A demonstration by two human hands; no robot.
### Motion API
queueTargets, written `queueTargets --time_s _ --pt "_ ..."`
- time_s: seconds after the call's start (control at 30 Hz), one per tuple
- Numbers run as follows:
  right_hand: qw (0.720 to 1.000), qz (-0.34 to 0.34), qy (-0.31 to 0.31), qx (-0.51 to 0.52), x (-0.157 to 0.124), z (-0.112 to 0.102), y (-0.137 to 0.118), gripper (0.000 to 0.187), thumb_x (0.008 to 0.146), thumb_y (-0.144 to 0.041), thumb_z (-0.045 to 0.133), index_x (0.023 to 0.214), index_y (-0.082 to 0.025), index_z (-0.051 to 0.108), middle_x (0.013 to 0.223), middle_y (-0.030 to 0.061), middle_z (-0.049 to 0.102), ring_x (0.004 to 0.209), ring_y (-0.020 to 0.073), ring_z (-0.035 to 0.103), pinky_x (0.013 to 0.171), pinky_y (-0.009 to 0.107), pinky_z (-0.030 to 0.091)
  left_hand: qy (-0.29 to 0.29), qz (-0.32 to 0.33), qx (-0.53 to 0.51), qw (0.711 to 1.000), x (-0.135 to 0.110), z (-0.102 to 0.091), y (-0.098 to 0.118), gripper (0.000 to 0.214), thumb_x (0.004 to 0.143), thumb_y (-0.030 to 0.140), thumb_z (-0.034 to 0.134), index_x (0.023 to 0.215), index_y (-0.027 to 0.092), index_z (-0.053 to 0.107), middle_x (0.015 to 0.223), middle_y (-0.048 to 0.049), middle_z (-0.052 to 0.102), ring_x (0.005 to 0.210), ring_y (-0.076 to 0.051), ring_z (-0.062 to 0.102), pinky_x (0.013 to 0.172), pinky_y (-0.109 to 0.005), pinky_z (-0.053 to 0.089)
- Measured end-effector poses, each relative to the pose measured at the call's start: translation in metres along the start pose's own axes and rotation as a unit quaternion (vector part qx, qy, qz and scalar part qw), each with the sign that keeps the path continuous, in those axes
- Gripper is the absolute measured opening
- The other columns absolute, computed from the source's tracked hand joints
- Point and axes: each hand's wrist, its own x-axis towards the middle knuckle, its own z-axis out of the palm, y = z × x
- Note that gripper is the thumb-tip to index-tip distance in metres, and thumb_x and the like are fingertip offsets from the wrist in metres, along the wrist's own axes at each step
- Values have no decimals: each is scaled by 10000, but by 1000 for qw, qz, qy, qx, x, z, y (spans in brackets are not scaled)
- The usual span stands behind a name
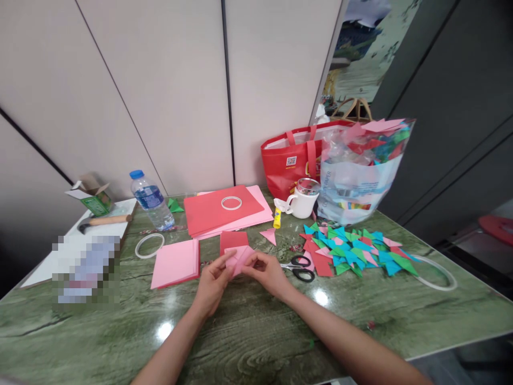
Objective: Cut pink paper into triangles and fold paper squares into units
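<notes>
Folding, apparently in progress: your left grip (212, 283) and right grip (269, 274) both pinch the pink paper (239, 258) before the red paper (234, 240) on the desk (244, 331), the next crease likely calling for aligned edges.

There are one left hand (213, 280) and one right hand (267, 272), one held pink sheet (239, 260), one desk (240, 342), one bottle (150, 199), one box (98, 202), one hammer (110, 218), one white board (45, 264), one mug (304, 204), one glue stick (277, 218) and one pair of scissors (294, 267). Also in sight are three rings (453, 280), one red bag (284, 174), one plastic bag (355, 187), two paper stacks (174, 262), at least one small red sheet (234, 239), at least one green piece (175, 205) and one separate pink triangle (270, 236). The folded pieces (352, 250) in the heap overlap too much to count, as do those in the plastic bag.
</notes>
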Motion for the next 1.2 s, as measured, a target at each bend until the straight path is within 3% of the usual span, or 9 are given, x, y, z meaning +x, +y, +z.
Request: queueTargets --time_s 0.17,0.27,0.53,0.73,1.0,1.2 --pt "999 17 13 49 1 1 -1 245 626 -362 712 678 -152 597 640 -5 598 593 127 537 578 240 428 -35 0 -9 999 -2 4 5 614 624 225 728 1204 167 534 1156 -102 613 1063 -235 549 925 -359 408" --pt "997 17 14 68 1 1 -2 250 615 -351 722 681 -152 587 646 -8 590 597 128 544 581 241 434 -28 4 -5 1000 -2 5 5 663 597 214 744 1218 155 518 1170 -117 602 1073 -250 545 932 -380 407" --pt "996 11 7 86 -1 2 -5 238 605 -348 731 664 -165 591 625 -11 596 592 133 562 587 247 463 -4 11 4 1000 -1 4 1 586 634 224 721 1187 150 544 1115 -89 638 1005 -199 584 873 -294 445" --pt "998 -12 -2 61 -2 3 -6 131 660 -317 690 675 -187 677 672 15 649 615 148 605 629 275 501 15 10 30 999 -1 3 0 599 617 243 729 1181 148 552 1020 -80 674 903 -198 621 816 -312 480" --pt "997 14 4 74 -2 2 -3 166 698 -319 655 802 -200 706 792 38 670 629 154 644 646 295 530 -54 24 3 998 -3 5 7 593 640 210 702 1205 149 531 1132 -117 623 1052 -224 557 906 -332 427" --pt "996 12 0 85 -1 1 -3 193 700 -347 654 818 -201 698 816 38 665 627 149 640 650 298 534 -39 25 25 999 -3 5 5 583 654 237 692 1208 149 531 1049 -101 660 957 -198 595 870 -311 434"
